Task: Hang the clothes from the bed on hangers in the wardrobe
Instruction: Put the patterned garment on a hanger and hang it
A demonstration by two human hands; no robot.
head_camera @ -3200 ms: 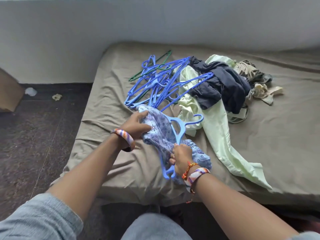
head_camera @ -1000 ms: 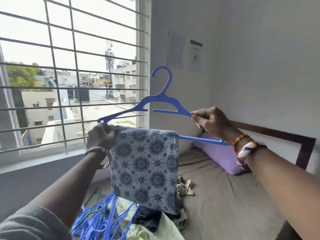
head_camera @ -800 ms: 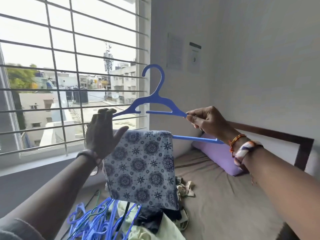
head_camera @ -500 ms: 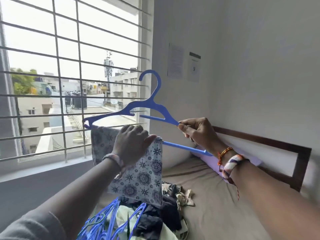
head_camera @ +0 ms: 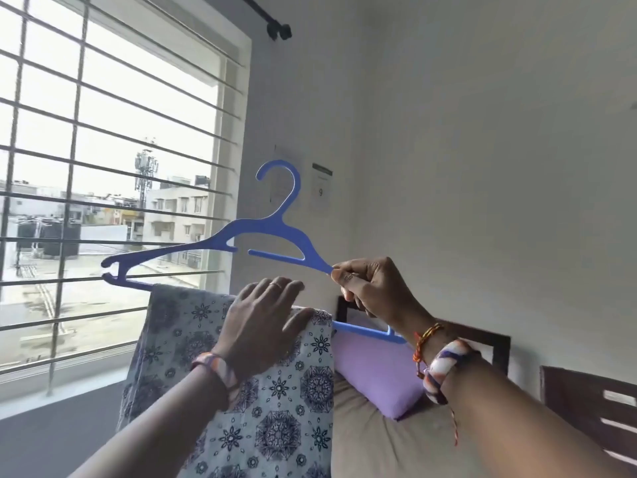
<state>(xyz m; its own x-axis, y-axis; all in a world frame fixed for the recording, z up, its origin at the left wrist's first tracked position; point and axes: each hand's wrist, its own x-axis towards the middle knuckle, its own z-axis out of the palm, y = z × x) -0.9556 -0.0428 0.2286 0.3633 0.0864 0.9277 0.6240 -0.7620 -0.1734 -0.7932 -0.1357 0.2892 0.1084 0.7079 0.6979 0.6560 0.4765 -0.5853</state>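
A blue plastic hanger (head_camera: 269,229) is held up in front of me, hook pointing up. My right hand (head_camera: 370,288) pinches its right shoulder end. A white cloth with a dark blue flower print (head_camera: 282,401) drapes over the hanger's lower bar and hangs down. My left hand (head_camera: 262,322) lies over the top fold of the cloth on the bar, fingers nearly straight. The rest of the clothes and spare hangers on the bed are out of view.
A barred window (head_camera: 103,201) fills the left. A purple pillow (head_camera: 375,374) lies on the beige bed (head_camera: 379,443) against a dark wooden headboard (head_camera: 482,339). Papers (head_camera: 320,188) hang on the wall behind the hanger. A curtain rod (head_camera: 272,25) runs above.
The view has risen from the bed to the window wall. My left hand spread the cloth leftward along the bar and now lies flat on its top fold. The right hand keeps its pinch.
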